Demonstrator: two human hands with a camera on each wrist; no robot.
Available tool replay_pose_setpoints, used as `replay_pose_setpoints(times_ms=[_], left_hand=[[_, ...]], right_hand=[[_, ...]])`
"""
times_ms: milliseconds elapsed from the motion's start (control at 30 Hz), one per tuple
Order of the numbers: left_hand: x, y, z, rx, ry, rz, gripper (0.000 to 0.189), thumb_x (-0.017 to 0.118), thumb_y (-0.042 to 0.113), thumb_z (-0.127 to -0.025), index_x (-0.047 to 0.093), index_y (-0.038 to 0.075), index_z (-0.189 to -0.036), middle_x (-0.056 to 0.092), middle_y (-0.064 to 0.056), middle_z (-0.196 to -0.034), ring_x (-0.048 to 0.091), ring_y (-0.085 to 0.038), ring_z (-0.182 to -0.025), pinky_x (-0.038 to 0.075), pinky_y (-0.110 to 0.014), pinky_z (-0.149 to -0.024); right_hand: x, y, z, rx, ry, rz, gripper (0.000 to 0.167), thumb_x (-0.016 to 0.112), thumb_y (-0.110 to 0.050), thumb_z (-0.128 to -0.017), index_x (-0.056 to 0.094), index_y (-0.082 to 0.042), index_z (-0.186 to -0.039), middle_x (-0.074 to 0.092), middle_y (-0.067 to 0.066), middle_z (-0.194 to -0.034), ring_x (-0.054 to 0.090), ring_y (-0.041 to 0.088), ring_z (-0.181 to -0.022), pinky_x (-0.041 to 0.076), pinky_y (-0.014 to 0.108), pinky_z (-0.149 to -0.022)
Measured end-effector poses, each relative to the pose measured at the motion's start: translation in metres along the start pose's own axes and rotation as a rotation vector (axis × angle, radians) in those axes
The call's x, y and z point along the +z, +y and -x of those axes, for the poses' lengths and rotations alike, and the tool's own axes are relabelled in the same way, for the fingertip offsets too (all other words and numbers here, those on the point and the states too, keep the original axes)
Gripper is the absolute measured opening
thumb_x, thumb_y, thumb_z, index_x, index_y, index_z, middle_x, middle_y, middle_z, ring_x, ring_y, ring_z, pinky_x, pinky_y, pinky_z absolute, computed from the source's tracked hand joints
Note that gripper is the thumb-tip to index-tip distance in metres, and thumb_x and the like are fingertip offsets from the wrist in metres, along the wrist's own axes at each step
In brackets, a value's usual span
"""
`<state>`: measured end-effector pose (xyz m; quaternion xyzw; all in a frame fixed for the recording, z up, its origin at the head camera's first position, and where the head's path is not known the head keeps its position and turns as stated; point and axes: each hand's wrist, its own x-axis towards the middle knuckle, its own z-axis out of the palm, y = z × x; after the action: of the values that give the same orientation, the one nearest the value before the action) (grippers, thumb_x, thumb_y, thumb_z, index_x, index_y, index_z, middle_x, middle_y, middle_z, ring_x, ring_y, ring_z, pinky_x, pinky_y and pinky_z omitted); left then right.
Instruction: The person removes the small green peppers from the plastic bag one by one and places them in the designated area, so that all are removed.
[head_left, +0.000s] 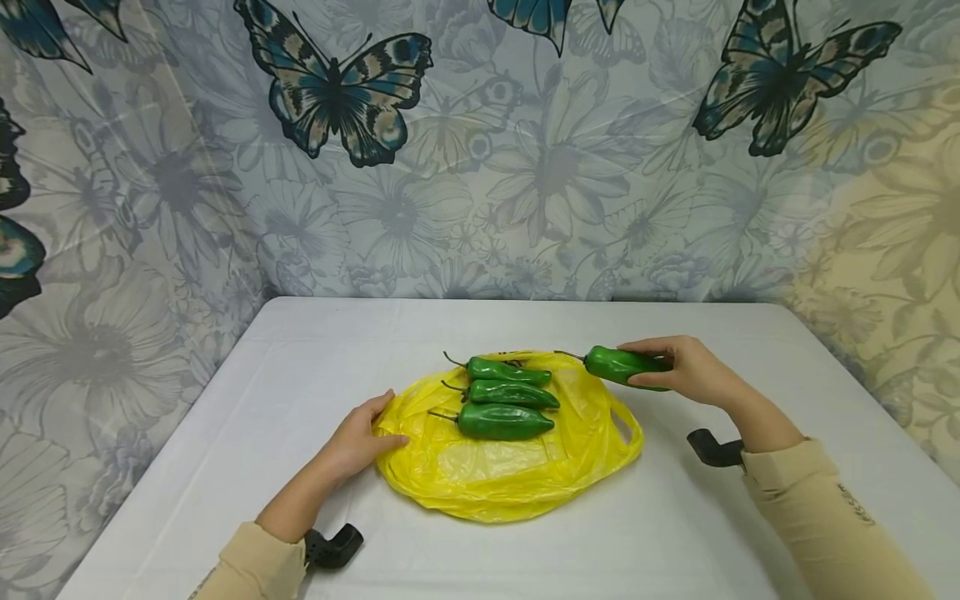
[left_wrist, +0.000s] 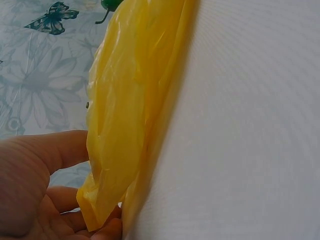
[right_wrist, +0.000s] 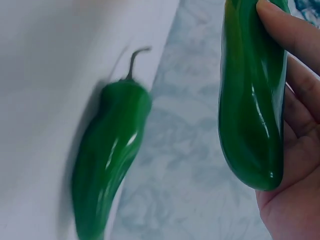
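Note:
My right hand (head_left: 693, 371) grips a green pepper (head_left: 618, 364) above the right side of a yellow plastic bag (head_left: 487, 492), the pepper's stem pointing left. In the right wrist view the held pepper (right_wrist: 252, 110) lies between thumb and fingers. Another green pepper (right_wrist: 112, 155) rests on the white surface there; the head view does not show it separately. At the bag's left edge, my left hand (head_left: 363, 437) holds the plastic between thumb and fingers. Three green peppers lie in a row on the bag: the back one (head_left: 510, 371), the middle one (head_left: 513, 394) and the front one (head_left: 504, 422).
A white-covered table (head_left: 600, 542) carries the bag. Behind it hangs a floral, butterfly-patterned wall covering (head_left: 525, 217). A black wrist mount (head_left: 333, 547) sticks out by the left cuff, and a similar black mount (head_left: 712, 450) by the right cuff. The bag's handle loop (head_left: 633, 437) lies on its right.

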<state>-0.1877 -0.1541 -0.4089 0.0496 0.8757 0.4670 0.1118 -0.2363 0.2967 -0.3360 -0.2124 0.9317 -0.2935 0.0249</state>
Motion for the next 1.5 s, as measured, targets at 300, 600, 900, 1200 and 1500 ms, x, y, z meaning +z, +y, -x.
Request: replay_pose_setpoints(times_ms=[300, 600, 900, 1200, 1500], left_hand=[[0.0, -0.001, -0.001, -0.002, 0.002, -0.001, 0.076, 0.068, 0.017, -0.084, 0.027, -0.002, -0.145, 0.027, -0.019, -0.151, 0.021, -0.036, -0.141, 0.02, -0.051, -0.114], [0.001, -0.004, -0.004, 0.002, 0.004, 0.0, 0.076, 0.068, 0.015, -0.084, 0.027, -0.002, -0.145, 0.027, -0.018, -0.151, 0.021, -0.035, -0.141, 0.019, -0.051, -0.114], [0.0, -0.003, -0.001, 0.003, 0.005, -0.01, 0.076, 0.069, 0.016, -0.084, 0.027, -0.002, -0.145, 0.027, -0.019, -0.151, 0.021, -0.036, -0.141, 0.019, -0.051, -0.114], [0.002, -0.003, -0.001, 0.005, 0.007, -0.005, 0.075, 0.068, 0.014, -0.083, 0.027, -0.003, -0.144, 0.027, -0.019, -0.151, 0.021, -0.036, -0.141, 0.019, -0.051, -0.114], [0.002, -0.002, -0.002, 0.006, 0.012, -0.014, 0.075, 0.069, 0.016, -0.083, 0.028, -0.003, -0.144, 0.029, -0.019, -0.15, 0.023, -0.036, -0.14, 0.021, -0.051, -0.114]], right_hand=[[-0.005, 0.029, 0.014, 0.073, 0.037, 0.068, 0.05, 0.073, -0.022, -0.08, 0.06, -0.001, -0.123, 0.062, 0.025, -0.117, 0.061, 0.037, -0.102, 0.054, 0.044, -0.081], [-0.006, 0.048, 0.032, 0.115, 0.045, 0.099, 0.052, 0.074, -0.022, -0.079, 0.059, 0.002, -0.122, 0.059, 0.029, -0.12, 0.058, 0.041, -0.105, 0.05, 0.049, -0.083], [-0.006, 0.061, 0.039, 0.128, 0.037, 0.128, 0.051, 0.076, -0.021, -0.077, 0.06, 0.001, -0.12, 0.059, 0.029, -0.119, 0.055, 0.044, -0.109, 0.047, 0.054, -0.085], [-0.004, 0.07, 0.043, 0.144, 0.028, 0.121, 0.051, 0.076, -0.021, -0.076, 0.061, 0.002, -0.118, 0.058, 0.032, -0.118, 0.053, 0.048, -0.11, 0.045, 0.058, -0.086], [-0.001, 0.074, 0.041, 0.158, 0.005, 0.112, 0.05, 0.076, -0.021, -0.076, 0.061, 0.001, -0.118, 0.058, 0.031, -0.119, 0.052, 0.048, -0.112, 0.044, 0.059, -0.088]])
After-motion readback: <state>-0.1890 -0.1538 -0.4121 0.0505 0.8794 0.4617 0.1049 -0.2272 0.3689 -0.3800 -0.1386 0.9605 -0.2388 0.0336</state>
